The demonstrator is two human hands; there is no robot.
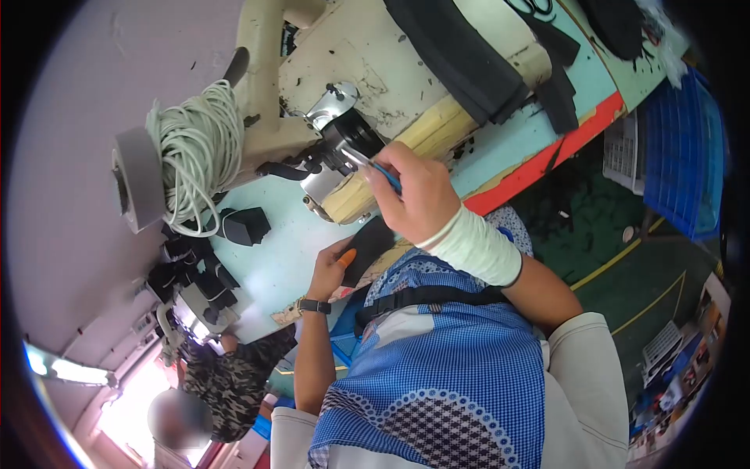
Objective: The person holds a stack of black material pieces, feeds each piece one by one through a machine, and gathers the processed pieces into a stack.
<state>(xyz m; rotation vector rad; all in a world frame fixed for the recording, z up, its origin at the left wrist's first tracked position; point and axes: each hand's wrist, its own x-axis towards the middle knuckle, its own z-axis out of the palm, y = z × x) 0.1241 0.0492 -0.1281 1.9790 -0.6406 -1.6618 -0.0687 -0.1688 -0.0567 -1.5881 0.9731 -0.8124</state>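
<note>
My right hand (419,195), with a white wrap around the wrist, is closed around a slim blue-handled metal tool (394,181). Its metal end reaches to the black round part (355,133) of a sewing machine; whether it touches cannot be made out. Lower down, my left hand (326,273) pinches a dark fabric piece (369,248) at the table's near edge. An orange cover (348,257) sits on one of its digits, and a dark watch is on that wrist. The fabric's far end lies near the machine's yellowed edge.
Long black fabric strips (461,59) lie across the machine bed. A bundle of white cord (199,148) hangs at the left. Scissors (535,6) rest at the top. A blue crate (683,156) stands right, and another person (226,383) sits lower left.
</note>
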